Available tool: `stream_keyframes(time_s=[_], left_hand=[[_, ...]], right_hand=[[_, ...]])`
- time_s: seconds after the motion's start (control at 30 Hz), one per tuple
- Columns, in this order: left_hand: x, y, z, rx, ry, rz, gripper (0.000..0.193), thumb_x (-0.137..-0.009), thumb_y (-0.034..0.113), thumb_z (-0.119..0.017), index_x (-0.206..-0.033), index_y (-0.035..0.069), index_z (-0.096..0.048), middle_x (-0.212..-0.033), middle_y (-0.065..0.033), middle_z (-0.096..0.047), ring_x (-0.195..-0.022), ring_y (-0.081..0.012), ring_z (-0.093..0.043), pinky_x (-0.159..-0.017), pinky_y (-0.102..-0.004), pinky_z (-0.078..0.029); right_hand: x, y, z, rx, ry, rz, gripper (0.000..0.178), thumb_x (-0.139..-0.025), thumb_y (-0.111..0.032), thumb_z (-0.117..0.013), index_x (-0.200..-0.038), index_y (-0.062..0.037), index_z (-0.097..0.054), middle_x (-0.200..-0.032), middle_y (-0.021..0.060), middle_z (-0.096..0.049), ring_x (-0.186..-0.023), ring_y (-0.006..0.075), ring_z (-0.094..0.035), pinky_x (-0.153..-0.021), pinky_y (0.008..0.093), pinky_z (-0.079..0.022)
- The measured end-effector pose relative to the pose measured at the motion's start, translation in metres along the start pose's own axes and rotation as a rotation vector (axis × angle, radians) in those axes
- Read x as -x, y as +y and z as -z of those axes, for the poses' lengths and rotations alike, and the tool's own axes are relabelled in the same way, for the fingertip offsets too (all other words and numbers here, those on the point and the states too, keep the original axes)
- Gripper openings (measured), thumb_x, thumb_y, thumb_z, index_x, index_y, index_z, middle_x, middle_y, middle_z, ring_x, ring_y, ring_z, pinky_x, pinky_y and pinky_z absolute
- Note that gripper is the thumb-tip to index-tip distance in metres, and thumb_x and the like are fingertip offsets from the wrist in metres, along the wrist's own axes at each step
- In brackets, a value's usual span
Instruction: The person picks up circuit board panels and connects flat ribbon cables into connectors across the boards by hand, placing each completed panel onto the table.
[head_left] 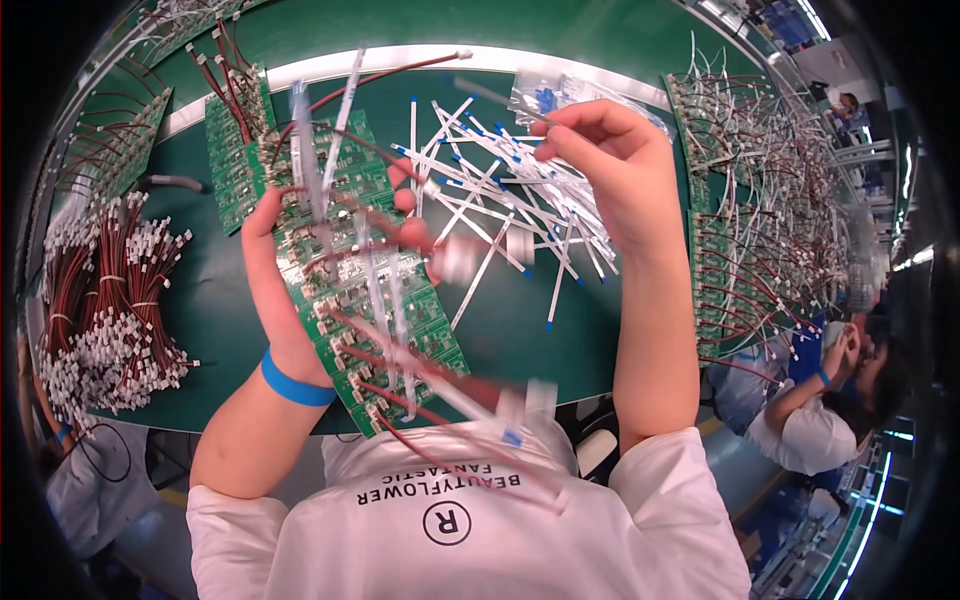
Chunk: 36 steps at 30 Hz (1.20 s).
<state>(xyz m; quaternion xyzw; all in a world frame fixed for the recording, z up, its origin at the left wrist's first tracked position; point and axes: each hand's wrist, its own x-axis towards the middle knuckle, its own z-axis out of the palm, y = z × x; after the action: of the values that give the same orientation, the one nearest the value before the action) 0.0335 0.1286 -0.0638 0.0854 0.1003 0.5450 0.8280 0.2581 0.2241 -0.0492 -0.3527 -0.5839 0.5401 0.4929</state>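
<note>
The right hand (625, 170) had thumb and forefinger nearly closed together on a thin flat cable (500, 98), blurred, which slanted up and leftward from the pinch. The left hand (288, 315) was spread around a green circuit-board panel (428, 322), its thumb at the left edge and its fingertips at the right; the panel was tilted in front of the person's chest, with red-brown wires and white strips, many of them blurred, across it. Between the hands, a loose pile of blue-tipped white strips (560, 205) lay on the green table (525, 335), near a clear plastic bag (560, 90). Bundled wires (112, 295) lay at far left, wired boards (735, 270) at right.
</note>
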Motion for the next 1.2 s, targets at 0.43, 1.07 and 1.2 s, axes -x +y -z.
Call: stream_keyframes(time_s=[0.43,1.07,1.2], left_hand=[[0.006,0.000,-0.015,-0.251,-0.101,-0.085,0.081,-0.084,0.057,-0.047,-0.142,0.004,-0.027,-0.147,-0.0218,-0.022,-0.095,-0.0268,-0.055,-0.078,-0.0462,-0.047],[0.013,-0.015,-0.006,-0.185,-0.107,0.111,0.084,-0.081,0.064,-0.042,-0.138,0.003,-0.033,-0.128,-0.0236,-0.045,-0.087,-0.0323,-0.056,-0.071,-0.0463,-0.049],[0.008,-0.020,-0.010,-0.037,-0.057,0.123,0.086,-0.079,0.065,-0.039,-0.134,-0.001,-0.036,-0.113,-0.0267,-0.053,-0.088,-0.0376,-0.058,-0.070,-0.0462,-0.052]], right_hand=[[0.025,-0.007,-0.034,-0.162,-0.061,-0.364,0.015,-0.082,-0.010,-0.065,-0.091,0.0020,-0.062,-0.074,-0.0003,-0.060,-0.056,0.0018,-0.047,-0.047,0.0176,-0.034],[0.025,-0.015,-0.022,-0.209,-0.354,-0.445,0.024,-0.087,-0.019,-0.063,-0.098,0.0025,-0.066,-0.085,0.0100,-0.070,-0.059,-0.0012,-0.055,-0.040,0.0137,-0.028],[0.025,-0.013,-0.022,-0.169,-0.337,-0.474,0.022,-0.086,-0.020,-0.065,-0.094,0.0009,-0.067,-0.082,0.0081,-0.070,-0.060,0.0000,-0.057,-0.042,0.0140,-0.030]])
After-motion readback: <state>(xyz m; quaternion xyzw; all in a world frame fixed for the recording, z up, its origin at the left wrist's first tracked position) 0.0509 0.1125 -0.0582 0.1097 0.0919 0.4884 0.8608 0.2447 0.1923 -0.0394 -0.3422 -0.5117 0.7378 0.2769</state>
